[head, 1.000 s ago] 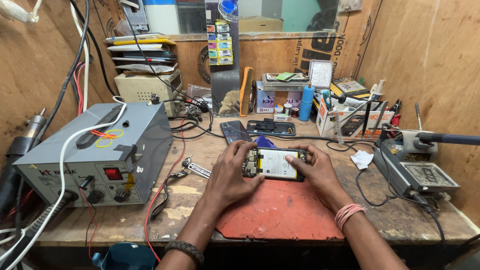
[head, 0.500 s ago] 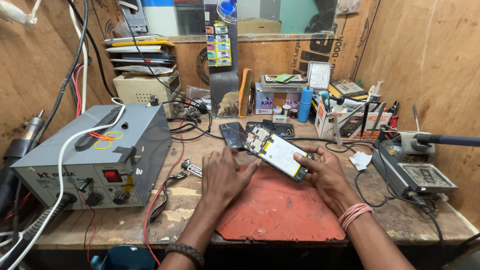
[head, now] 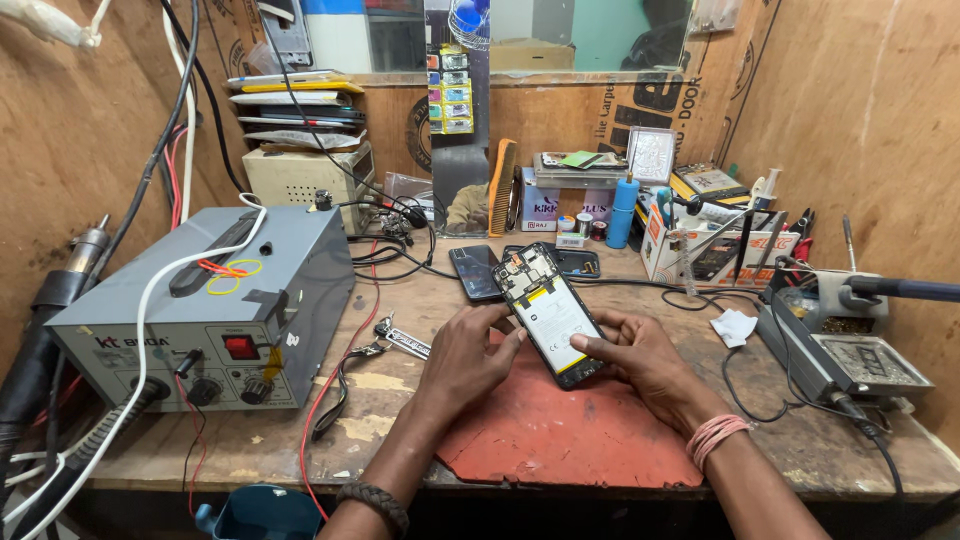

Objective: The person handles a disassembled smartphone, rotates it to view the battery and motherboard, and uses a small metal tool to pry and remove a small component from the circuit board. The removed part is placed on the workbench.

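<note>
Two hands hold an opened smartphone [head: 548, 314], its back cover off, tilted above a red work mat [head: 570, 440]. Left hand [head: 468, 356] fingers curl against its left edge; right hand [head: 640, 357] pinches the lower end.

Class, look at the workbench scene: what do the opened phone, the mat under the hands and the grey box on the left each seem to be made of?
Opened phone: likely a black plastic frame, with a white, slightly glossy battery showing inside.
Mat: probably rubber or silicone; matte red with ragged, worn edges.
Grey box: apparently painted sheet metal; flat panels, sharp folded corners, dull finish.
Both the left hand and the right hand hold the phone.
</note>
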